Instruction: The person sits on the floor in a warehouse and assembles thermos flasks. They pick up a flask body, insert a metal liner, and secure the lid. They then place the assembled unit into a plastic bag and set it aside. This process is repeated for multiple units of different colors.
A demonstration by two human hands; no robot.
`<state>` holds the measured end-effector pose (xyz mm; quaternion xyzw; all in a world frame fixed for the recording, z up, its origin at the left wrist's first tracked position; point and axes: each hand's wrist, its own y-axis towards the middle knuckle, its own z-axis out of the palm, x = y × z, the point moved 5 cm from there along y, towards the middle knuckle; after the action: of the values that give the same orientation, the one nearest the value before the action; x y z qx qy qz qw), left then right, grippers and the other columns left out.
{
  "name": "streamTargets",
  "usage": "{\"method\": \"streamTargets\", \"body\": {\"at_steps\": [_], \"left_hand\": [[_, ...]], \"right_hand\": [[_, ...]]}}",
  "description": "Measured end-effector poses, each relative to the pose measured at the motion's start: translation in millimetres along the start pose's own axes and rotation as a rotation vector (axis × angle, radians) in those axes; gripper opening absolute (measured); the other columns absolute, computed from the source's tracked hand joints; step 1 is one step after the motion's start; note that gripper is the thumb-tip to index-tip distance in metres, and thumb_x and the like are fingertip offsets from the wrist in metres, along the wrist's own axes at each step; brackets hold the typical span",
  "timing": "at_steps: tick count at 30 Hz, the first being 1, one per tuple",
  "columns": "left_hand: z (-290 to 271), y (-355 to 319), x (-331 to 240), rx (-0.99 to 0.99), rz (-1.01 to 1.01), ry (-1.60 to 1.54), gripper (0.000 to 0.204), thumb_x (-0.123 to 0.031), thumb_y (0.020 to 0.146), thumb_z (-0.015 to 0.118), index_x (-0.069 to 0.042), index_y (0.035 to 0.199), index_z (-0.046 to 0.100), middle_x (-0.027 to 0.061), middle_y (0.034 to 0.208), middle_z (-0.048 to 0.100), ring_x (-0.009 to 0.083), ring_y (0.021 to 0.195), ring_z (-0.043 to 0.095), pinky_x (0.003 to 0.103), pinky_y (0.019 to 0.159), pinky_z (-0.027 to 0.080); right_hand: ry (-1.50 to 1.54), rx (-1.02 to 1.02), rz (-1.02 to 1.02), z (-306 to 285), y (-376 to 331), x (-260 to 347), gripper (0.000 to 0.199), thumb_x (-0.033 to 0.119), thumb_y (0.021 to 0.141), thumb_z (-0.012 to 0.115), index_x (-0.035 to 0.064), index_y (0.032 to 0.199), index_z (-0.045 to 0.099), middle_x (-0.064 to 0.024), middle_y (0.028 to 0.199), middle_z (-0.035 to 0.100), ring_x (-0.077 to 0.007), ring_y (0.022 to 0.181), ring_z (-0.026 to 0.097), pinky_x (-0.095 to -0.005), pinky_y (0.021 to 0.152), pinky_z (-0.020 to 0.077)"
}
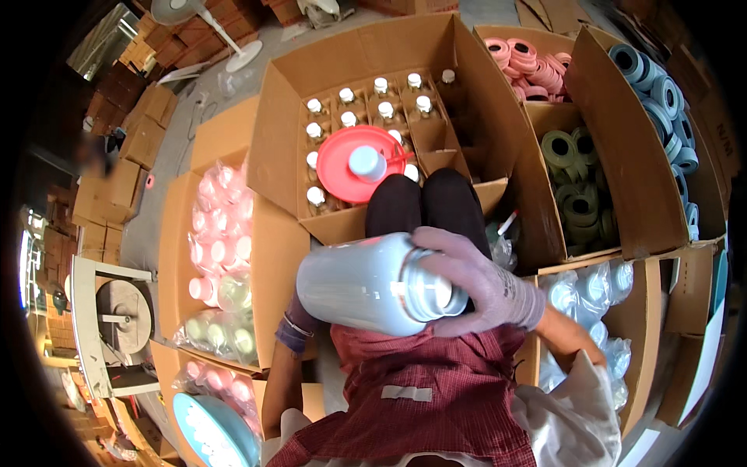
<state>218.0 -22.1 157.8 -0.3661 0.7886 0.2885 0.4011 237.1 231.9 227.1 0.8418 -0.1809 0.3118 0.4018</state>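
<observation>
Above my lap lies a large, glossy light-blue bottle [350,282], tilted on its side with its open neck toward the right. My right hand [486,280], in a pale purple glove, is closed around the neck, thumb and fingers on either side of the mouth. My left hand [302,313], also gloved, is under the bottle's left end and holds it; its fingers are hidden behind the body. Beyond my knees, a red round dish [336,167] rests over white-capped bottles, with a light-blue cup-shaped piece [367,163] standing on it.
A divided carton [276,148] of clear bottles stands ahead. Cartons on the right hold pink rings [537,74], green rings [580,206] and blue rings [667,93]. Bagged pink bottles [222,226] fill a carton at left; bagged blue bottles [595,292] are near right. A white fan [245,56] stands far left.
</observation>
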Motion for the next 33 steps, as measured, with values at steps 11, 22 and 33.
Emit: {"method": "streamTargets", "body": {"at_steps": [11, 22, 33], "left_hand": [[2.7, 58.7, -6.2, -0.188, -0.023, -0.188, 0.035, -0.014, 0.083, 0.07, -0.006, 0.116, 0.059, 0.0091, 0.108, 0.064, 0.0216, 0.099, 0.062, 0.036, 0.087, 0.05], [35.6, 90.8, 29.7, -0.342, -0.119, -0.446, 0.028, -0.015, 0.081, 0.07, -0.007, 0.107, 0.061, 0.0107, 0.099, 0.064, 0.0244, 0.092, 0.062, 0.037, 0.081, 0.051], [-38.9, 186.5, -31.1, 0.209, 0.216, -0.361, 0.022, -0.016, 0.079, 0.071, -0.008, 0.098, 0.063, 0.0122, 0.09, 0.063, 0.0273, 0.085, 0.062, 0.039, 0.074, 0.051]], "right_hand": [[-0.155, -0.402, 0.088, -49.1, 70.7, 21.1, 0.082, 0.03, 0.057, 0.087, 0.002, 0.127, 0.053, -0.0156, 0.115, 0.056, -0.0323, 0.105, 0.054, -0.0396, 0.094, 0.0437], [-0.072, -0.472, 0.168, -64.9, 81.5, -7.9, 0.066, 0.027, 0.056, 0.081, 0.0021, 0.114, 0.061, -0.014, 0.11, 0.064, -0.0278, 0.1, 0.061, -0.037, 0.09, 0.0466], [-0.123, -0.299, 0.06, 10.9, -73.6, -6.7, 0.056, 0.029, 0.073, 0.078, 0.0049, 0.12, 0.058, -0.0236, 0.127, 0.051, -0.0439, 0.116, 0.049, -0.0613, 0.103, 0.031]]}}
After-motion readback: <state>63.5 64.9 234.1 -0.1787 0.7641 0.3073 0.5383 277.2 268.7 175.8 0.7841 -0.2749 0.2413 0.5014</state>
